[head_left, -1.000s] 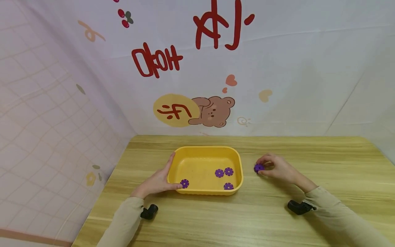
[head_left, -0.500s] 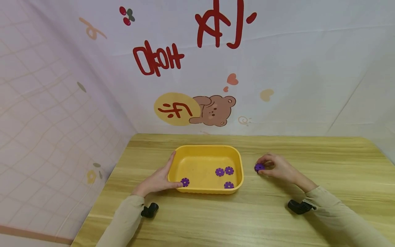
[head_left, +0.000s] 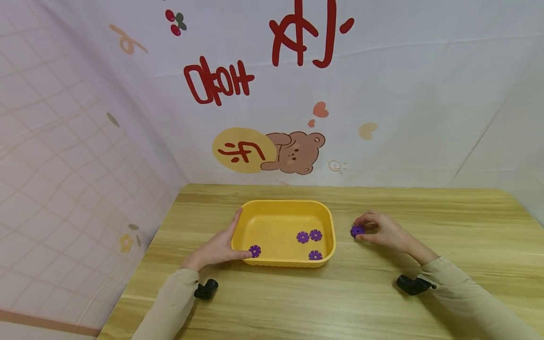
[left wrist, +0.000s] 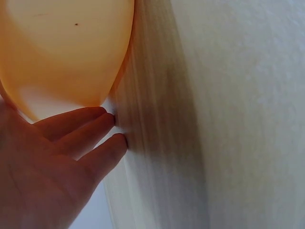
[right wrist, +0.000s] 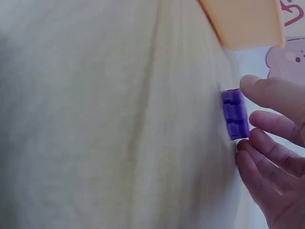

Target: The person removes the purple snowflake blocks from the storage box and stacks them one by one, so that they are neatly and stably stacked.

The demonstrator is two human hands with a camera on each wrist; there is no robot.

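Note:
A shallow yellow plastic bin (head_left: 272, 262) sits on the table. My left hand (head_left: 214, 250) holds its left end, fingers along the outer wall and thumb over the front rim; in the left wrist view the fingers reach down beside the bin to the tabletop. Several purple notched plastic discs (head_left: 302, 237) lie apart on the bin's floor, one by the left thumb. To the right of the bin, my right hand (head_left: 384, 231) holds a small stack of purple notched discs (right wrist: 235, 114) between thumb and fingers, at the tabletop. The fingers partly cover the stack in the head view.
The wooden table (head_left: 297, 302) runs back to a white printed wall cloth (head_left: 403, 94) with a bear picture. A black wrist mount (head_left: 207, 289) sits under the left sleeve and another mount (head_left: 411, 284) under the right.
The camera view shifts slightly. Both hands, the bin and the purple discs keep their places.

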